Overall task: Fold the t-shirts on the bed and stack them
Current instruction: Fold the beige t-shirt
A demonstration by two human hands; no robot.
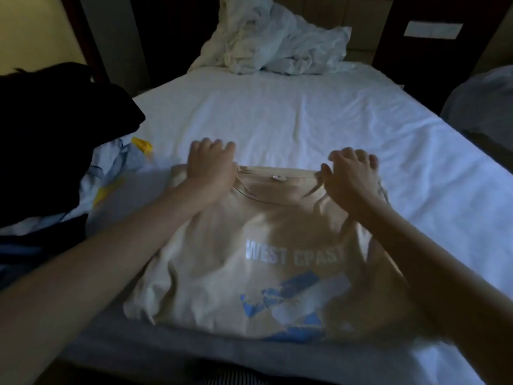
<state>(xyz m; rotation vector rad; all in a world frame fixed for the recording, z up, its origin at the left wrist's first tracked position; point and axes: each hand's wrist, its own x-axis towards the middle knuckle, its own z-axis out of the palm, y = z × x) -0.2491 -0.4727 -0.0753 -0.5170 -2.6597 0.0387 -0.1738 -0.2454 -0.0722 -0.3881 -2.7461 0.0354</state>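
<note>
- On the near half of the bed (319, 115), a beige t-shirt (222, 259) is laid flat, front side up, with its collar toward the far end and its hem at the near edge of the mattress.
- A white "WEST COAST" print and a blue graphic are shown on the chest of the shirt.
- The left hand (211, 165) is placed on the left shoulder of the shirt, beside the collar, with the fingers curled down over the far edge of the fabric.
- The right hand (349, 173) is placed on the right shoulder, with the fingers curled and the thumb beside the collar, where the fabric is puckered.
- The two hands are held apart, one at each side of the collar, each clamped on the shirt.
- At the left edge of the bed, a dark garment pile (55, 120) is seen, with a white and yellow garment (116, 168) just beside it.
- At the far end of the bed, crumpled white bedding (277, 37) is heaped.
</note>
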